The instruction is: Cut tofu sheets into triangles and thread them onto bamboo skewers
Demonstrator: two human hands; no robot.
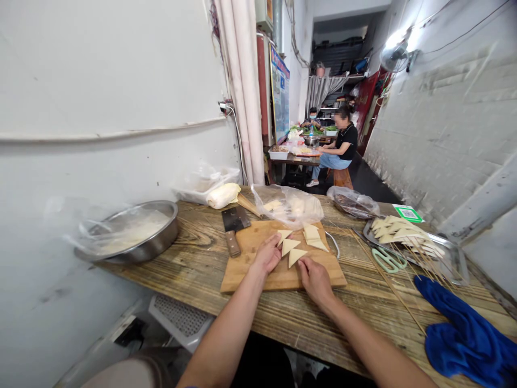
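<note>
Three pale triangular tofu slices [289, 247] line up between my hands over a wooden cutting board [254, 269], as if threaded on a thin skewer that hardly shows. My left hand [268, 253] is closed at the upper end of the row, pinching the slice there. At the lower end, the fingers of my right hand [315, 277] are pinched together beside the last slice; the skewer's end is hidden in them. More cut slices [314, 237] lie stacked on the board's right side. A cleaver [234, 223] rests at the board's left edge.
A metal basin [141, 248] stands left. Behind the board lies a plastic bag [291, 205] of pale pieces. To the right are a metal tray [456, 264] with filled skewers [404, 234], green-handled scissors [388, 260] and a blue cloth [464, 334]. Two people sit farther back.
</note>
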